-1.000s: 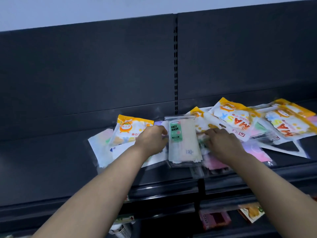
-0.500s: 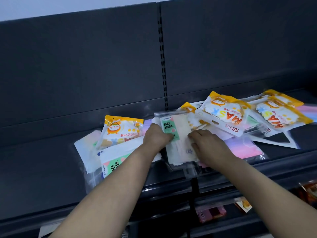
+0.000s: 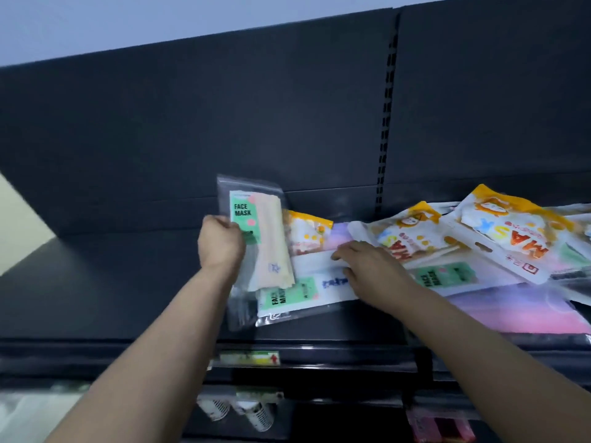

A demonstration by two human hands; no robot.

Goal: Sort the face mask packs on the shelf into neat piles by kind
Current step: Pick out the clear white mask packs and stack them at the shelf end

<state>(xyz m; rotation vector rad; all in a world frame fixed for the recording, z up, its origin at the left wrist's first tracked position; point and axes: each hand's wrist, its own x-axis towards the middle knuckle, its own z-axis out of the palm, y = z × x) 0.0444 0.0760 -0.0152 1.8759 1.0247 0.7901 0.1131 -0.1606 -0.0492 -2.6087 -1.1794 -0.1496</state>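
My left hand (image 3: 220, 243) grips a clear pack with a green FACE MASK label (image 3: 267, 238) and holds it upright, lifted off the dark shelf (image 3: 128, 282). My right hand (image 3: 367, 266) rests flat on white packs with green labels (image 3: 307, 289) lying on the shelf, fingers fairly straight. Another green-label pack (image 3: 447, 276) lies just right of that hand. Orange-topped cartoon packs (image 3: 505, 231) are spread to the right, and one more orange pack (image 3: 307, 231) sits behind the held pack. Pink packs (image 3: 511, 314) lie at the front right.
The shelf's left half (image 3: 112, 266) is bare dark metal. A slotted upright (image 3: 385, 123) divides the back panel. A price tag (image 3: 249, 359) sits on the shelf's front edge. Lower shelves hold white bottles (image 3: 236, 410) and pink items (image 3: 441, 430).
My left hand has lifted the green-label pack off the pile and carried it left. My right hand moved onto the white packs beneath. The view swung left.
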